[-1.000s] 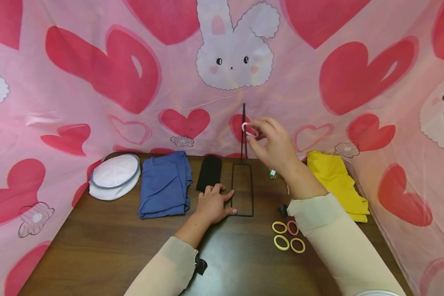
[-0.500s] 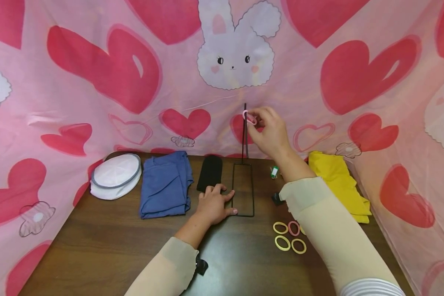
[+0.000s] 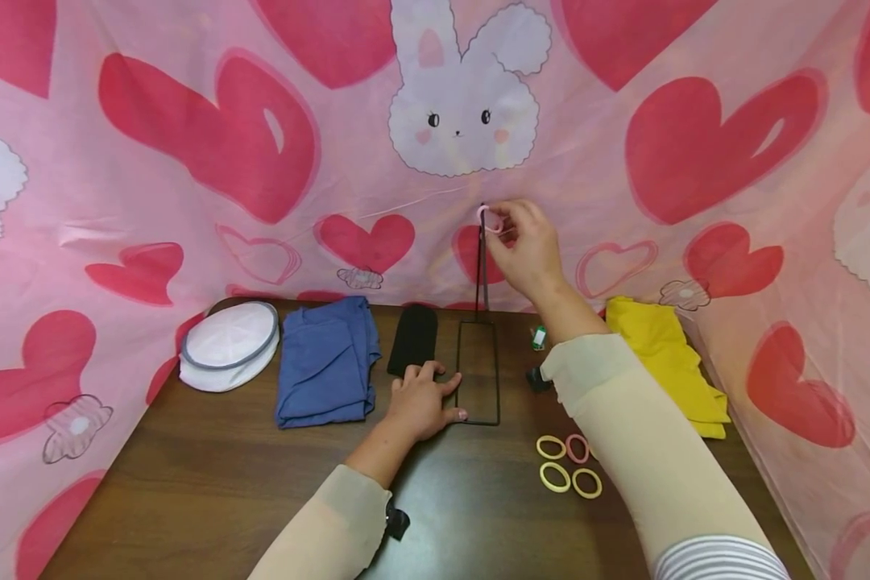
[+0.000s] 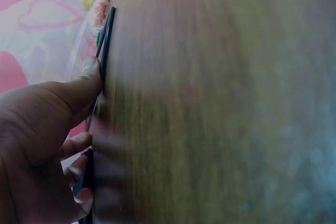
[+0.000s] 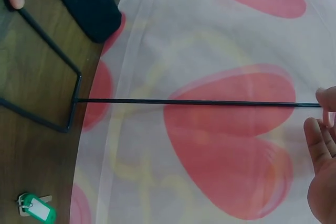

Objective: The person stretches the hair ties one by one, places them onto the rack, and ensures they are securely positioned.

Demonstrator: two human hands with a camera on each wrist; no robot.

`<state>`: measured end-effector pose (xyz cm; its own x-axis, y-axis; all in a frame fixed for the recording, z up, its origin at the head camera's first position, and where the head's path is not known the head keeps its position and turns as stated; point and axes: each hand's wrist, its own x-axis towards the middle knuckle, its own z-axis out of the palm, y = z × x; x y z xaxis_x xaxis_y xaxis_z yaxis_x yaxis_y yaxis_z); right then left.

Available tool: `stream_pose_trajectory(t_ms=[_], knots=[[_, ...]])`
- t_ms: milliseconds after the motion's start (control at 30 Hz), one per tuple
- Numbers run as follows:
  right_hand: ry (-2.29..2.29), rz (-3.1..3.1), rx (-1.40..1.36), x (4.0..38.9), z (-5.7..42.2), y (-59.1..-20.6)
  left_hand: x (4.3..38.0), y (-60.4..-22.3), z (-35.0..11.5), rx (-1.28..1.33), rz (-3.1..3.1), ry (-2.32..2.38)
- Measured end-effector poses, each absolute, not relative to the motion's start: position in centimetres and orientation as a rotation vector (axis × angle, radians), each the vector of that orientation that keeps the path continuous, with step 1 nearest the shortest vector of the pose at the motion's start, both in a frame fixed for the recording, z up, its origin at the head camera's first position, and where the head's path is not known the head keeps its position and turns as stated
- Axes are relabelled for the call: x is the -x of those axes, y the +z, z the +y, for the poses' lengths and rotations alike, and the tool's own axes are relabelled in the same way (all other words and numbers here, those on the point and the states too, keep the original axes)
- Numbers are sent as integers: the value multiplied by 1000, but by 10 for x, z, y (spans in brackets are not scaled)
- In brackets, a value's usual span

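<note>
A black wire stand point(image 3: 497, 379) has a flat rectangular base on the table and a tall thin rod point(image 5: 210, 102) rising at its far end. My left hand point(image 3: 416, 404) rests at the base's left side, thumb and forefinger on the wire. In the left wrist view, the thumb of the left hand point(image 4: 47, 114) lies along that wire. Up near the rod's tip, my right hand point(image 3: 531, 251) pinches a pink ring point(image 3: 482, 213) between thumb and fingers. The ring overlaps the rod there. Several yellow rings point(image 3: 554, 477) and a pinkish-red ring point(image 3: 577, 448) lie on the table near the right forearm.
Left of the stand are a black rounded flat piece point(image 3: 414, 338), folded blue cloth point(image 3: 326, 362) and a white round item with grey rim point(image 3: 229, 342). A green key tag point(image 3: 539, 337) and yellow cloth point(image 3: 652, 354) lie right. A pink printed curtain point(image 3: 362, 185) hangs behind.
My right hand has raised the pink ring along the rod, from partway up to near its tip. The left hand stays on the base.
</note>
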<state>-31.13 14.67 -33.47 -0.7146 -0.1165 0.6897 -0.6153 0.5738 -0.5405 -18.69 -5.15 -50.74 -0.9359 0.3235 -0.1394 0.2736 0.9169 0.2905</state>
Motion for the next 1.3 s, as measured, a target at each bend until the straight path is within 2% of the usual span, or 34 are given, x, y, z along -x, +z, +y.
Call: stream_pose_trajectory(t_ms=[733, 1300], knots=[[1082, -2222, -699, 257, 193, -381, 192, -508, -56, -451, 2895, 417], [1009, -2266, -719, 209, 233, -431, 192, -507, -58, -445, 2890, 408]])
